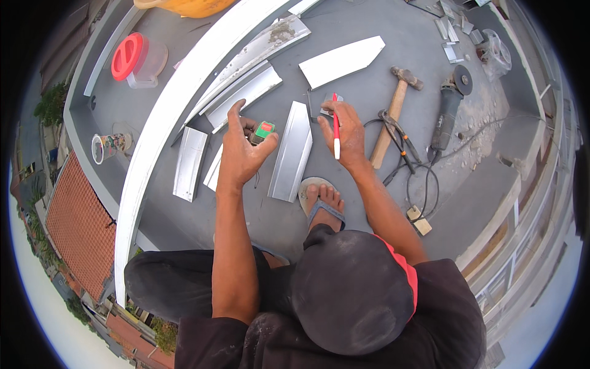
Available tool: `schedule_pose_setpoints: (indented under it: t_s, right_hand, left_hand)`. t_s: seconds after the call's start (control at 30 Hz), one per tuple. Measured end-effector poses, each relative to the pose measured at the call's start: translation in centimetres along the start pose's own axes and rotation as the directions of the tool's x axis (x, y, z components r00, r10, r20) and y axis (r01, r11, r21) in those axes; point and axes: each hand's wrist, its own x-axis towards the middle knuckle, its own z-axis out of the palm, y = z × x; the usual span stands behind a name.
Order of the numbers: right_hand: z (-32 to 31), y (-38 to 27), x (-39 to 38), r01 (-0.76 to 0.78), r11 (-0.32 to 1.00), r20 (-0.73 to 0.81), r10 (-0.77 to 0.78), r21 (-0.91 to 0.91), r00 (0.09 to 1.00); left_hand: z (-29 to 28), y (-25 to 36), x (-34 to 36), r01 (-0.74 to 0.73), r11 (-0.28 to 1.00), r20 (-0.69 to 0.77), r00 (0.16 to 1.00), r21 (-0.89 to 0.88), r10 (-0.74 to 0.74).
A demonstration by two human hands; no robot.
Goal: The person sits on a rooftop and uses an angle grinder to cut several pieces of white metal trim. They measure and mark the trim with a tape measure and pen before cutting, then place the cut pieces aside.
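Note:
My left hand (238,150) is closed around a green and black tape measure (263,131), its thumb along the near side and its index finger raised. My right hand (348,138) grips a red and white marker (336,136) that points toward me. Just beyond its fingers is a small grey metal piece (327,104); whether the fingers touch it, I cannot tell. Between my hands a silver metal profile (292,157) with an angled far end lies on the floor. Farther off rests a white profile piece (341,61), also cut to a point.
A hammer (393,117), pincers (401,142) and an angle grinder (447,114) with its cord lie at right. Cut profiles (190,163) and a long white strip (161,126) are at left. Beyond the strip stands a red-lidded plastic jar (142,61). Rubble (476,129) lies near the right wall.

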Motion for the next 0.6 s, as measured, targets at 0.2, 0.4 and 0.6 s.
schedule_pose_setpoints:
  t_s: [0.2, 0.4, 0.6]
  right_hand:
    - [4.1, 0.5, 6.6, 0.328, 0.891, 0.462, -0.158, -0.315, 0.873]
    - [-0.4, -0.4, 6.6, -0.001, 0.973, 0.426, 0.102, -0.23, 0.899]
    - [-6.1, 1.5, 0.9, -0.344, 0.893, 0.275, 0.421, -0.289, 0.864]
  left_hand:
    - [0.3, -1.6, -2.6, 0.087, 0.993, 0.139, 0.985, 0.081, -0.098]
    - [-0.1, -1.1, -4.8, 0.106, 0.986, 0.196, 0.972, 0.131, -0.131]
    - [0.3, -1.0, -5.9, 0.104, 0.971, 0.289, 0.943, 0.215, -0.165]
